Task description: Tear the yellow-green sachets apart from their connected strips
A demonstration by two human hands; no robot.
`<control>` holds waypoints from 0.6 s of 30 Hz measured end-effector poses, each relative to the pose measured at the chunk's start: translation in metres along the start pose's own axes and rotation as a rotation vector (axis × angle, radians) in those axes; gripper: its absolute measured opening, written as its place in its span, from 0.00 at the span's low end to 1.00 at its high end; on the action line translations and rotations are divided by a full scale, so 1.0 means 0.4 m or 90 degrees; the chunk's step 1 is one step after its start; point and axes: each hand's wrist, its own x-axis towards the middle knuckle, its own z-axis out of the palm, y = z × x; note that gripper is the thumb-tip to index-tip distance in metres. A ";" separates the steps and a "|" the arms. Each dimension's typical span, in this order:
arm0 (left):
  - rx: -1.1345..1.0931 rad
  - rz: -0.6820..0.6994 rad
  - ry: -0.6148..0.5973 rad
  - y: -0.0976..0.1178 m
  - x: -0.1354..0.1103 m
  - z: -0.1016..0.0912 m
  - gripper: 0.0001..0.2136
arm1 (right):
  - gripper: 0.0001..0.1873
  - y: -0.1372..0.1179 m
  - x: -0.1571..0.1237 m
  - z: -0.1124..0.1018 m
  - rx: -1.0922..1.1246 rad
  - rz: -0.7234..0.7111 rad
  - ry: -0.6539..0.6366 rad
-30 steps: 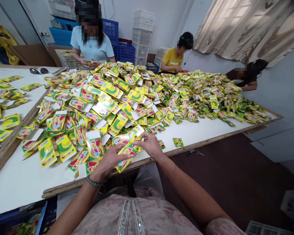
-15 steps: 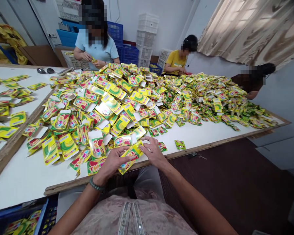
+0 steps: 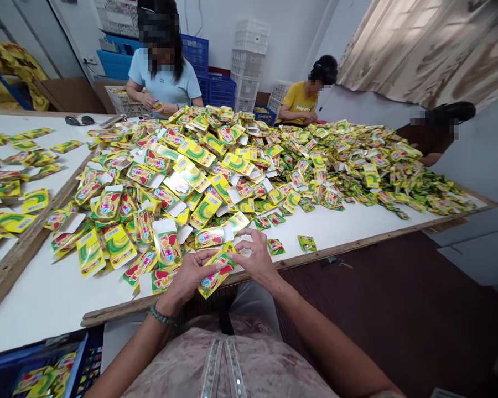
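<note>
My left hand (image 3: 187,276) is closed around the lower part of a small yellow and green candy box (image 3: 214,279), thumb across its printed front. The box is tilted over the table's front edge. At its upper end is my right hand (image 3: 256,257), thumb and bent fingers closed on the end flap. Part of that end is hidden behind the fingers. Just beyond my hands lies a big heap of similar boxes (image 3: 205,210), several with white end flaps standing out. Small green sachets (image 3: 306,243) lie on the white table to the right.
A wooden strip (image 3: 37,232) divides the table (image 3: 66,298), with more boxes on its left. Sunglasses (image 3: 79,120) rest at the far edge. A blue crate (image 3: 77,365) with boxes stands low at left. Co-workers (image 3: 166,83) sit across the heap, before stacked crates (image 3: 247,61).
The box has shifted slightly down and left in my hands. My right fingers have bent more at its upper end. The left hand keeps its grip.
</note>
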 end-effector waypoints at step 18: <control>-0.047 0.060 0.025 0.020 -0.022 -0.005 0.16 | 0.10 -0.054 -0.037 0.052 0.027 0.004 0.003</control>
